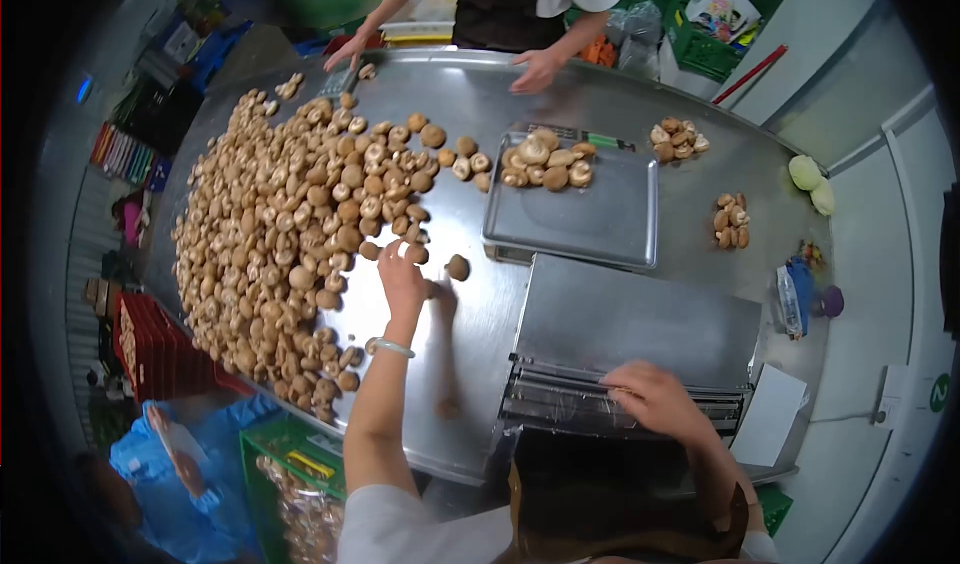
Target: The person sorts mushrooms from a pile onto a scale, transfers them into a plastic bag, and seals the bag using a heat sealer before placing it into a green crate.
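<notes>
My left hand (402, 282) reaches to the right edge of a large pile of brown mushrooms (290, 224) on the metal table; its fingers touch mushrooms, but what they hold is hidden. A loose mushroom (458, 267) lies just right of it. My right hand (650, 394) is over the front slot of a metal wrapping machine (640, 314), blurred, its fingers near clear film; whether it grips the film is unclear. Behind the machine, a metal tray (575, 226) on a scale bears a group of mushrooms (545, 160) at its far side.
Two small mushroom heaps (678, 140) (731, 221) lie at the right. A co-worker (505, 4) stands across the table, both hands over it. Another person in blue (180, 474) is at lower left, beside a green crate (290, 444). Cabbages (805, 173) sit at the right edge.
</notes>
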A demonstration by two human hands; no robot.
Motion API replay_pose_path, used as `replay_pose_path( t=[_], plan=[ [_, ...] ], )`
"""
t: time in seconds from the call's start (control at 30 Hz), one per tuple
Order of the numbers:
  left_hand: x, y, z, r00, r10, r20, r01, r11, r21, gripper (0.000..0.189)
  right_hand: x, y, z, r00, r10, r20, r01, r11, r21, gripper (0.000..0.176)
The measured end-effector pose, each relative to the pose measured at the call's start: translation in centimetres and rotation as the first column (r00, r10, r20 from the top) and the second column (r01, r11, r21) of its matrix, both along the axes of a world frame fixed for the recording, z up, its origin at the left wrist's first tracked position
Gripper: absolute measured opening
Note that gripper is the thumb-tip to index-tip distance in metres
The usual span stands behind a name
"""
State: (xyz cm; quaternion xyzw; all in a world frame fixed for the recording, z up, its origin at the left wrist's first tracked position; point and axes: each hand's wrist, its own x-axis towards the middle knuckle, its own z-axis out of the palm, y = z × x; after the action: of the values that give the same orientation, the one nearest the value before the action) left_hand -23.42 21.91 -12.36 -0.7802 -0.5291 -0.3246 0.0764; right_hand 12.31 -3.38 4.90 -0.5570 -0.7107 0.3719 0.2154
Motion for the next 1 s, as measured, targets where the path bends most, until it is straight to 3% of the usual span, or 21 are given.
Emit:
replay_pose_path(
  t=[0.07,0.1,0.13,0.2,0.27,0.33,0.37,0.4,0.47,0.6,0.63,0.67,0.73,0.8,0.9,1.0],
  plan=[
    [1.1,3.7,1.1,0.928,-0.013,0.372,0.062,0.991,-0.119,0.026,2.7,2.2,-3.6,0.984,-0.166,0.071,0.153,0.976,0.158,0.026],
    [2.7,5.4,2.6,0.832,0.041,0.553,0.174,0.928,-0.33,0.024,3.4,4.2,-4.6,0.924,-0.364,-0.121,0.362,0.931,-0.037,0.029],
    [4.8,7.1,4.1,0.74,0.105,0.664,0.278,0.851,-0.444,0.031,4.1,6.8,-5.3,0.784,-0.56,-0.267,0.502,0.825,-0.259,0.033],
    [8.6,11.5,2.8,0.547,0.193,0.815,0.519,0.685,-0.511,0.043,6.3,13.4,-7.8,0.712,-0.576,-0.4,0.539,0.815,-0.214,0.046],
    [13.1,14.3,2.8,0.637,0.163,0.753,0.567,0.563,-0.602,0.059,7.8,20.0,-10.6,0.704,-0.62,-0.345,0.61,0.777,-0.152,0.064],
    [16.6,17.3,0.6,0.784,0.13,0.607,0.473,0.509,-0.72,0.067,7.9,25.4,-11.4,0.688,-0.65,-0.322,0.633,0.755,-0.17,0.078],
    [18.0,18.1,0.4,0.865,0.055,0.498,0.374,0.591,-0.715,0.068,8.4,28.1,-13.3,0.729,-0.631,-0.266,0.629,0.771,-0.104,0.082],
    [19.4,18.0,1.1,0.891,0.047,0.451,0.344,0.576,-0.741,0.068,8.8,30.2,-15.1,0.762,-0.613,-0.207,0.619,0.784,-0.041,0.085],
    [21.6,17.0,3.4,0.938,0.024,0.347,0.28,0.54,-0.794,0.069,8.1,31.7,-14.9,0.797,-0.573,-0.193,0.575,0.817,-0.047,0.087],
    [21.8,17.1,0.7,0.854,-0.07,0.515,0.501,0.371,-0.782,0.063,8.6,30.6,-16.0,0.826,-0.533,-0.185,0.543,0.84,0.007,0.086],
    [21.9,17.0,-0.1,0.822,-0.04,0.568,0.543,0.354,-0.761,0.059,8.7,29.6,-15.1,0.84,-0.516,-0.167,0.53,0.847,0.048,0.084],
    [21.8,16.1,-1.1,0.83,-0.093,0.55,0.534,0.421,-0.734,0.058,8.9,28.0,-14.2,0.852,-0.503,-0.145,0.518,0.851,0.088,0.083],
    [22.1,10.3,4.4,0.84,-0.199,0.505,0.524,0.542,-0.657,0.057,9.2,24.0,-11.1,0.856,-0.498,-0.139,0.514,0.85,0.119,0.08],
    [22.4,5.0,6.9,0.817,-0.219,0.534,0.551,0.566,-0.613,0.055,9.8,19.1,-8.1,0.842,-0.51,-0.174,0.531,0.841,0.106,0.077],
    [22.7,-3.8,8.5,0.8,-0.166,0.577,0.576,0.48,-0.661,0.053,11.0,10.8,-6.3,0.867,-0.491,-0.08,0.497,0.855,0.146,0.073],
    [22.6,-12.0,9.8,0.833,-0.207,0.513,0.545,0.465,-0.698,0.052,11.0,2.7,-5.7,0.846,-0.52,-0.115,0.522,0.853,-0.011,0.071]
  ],
)
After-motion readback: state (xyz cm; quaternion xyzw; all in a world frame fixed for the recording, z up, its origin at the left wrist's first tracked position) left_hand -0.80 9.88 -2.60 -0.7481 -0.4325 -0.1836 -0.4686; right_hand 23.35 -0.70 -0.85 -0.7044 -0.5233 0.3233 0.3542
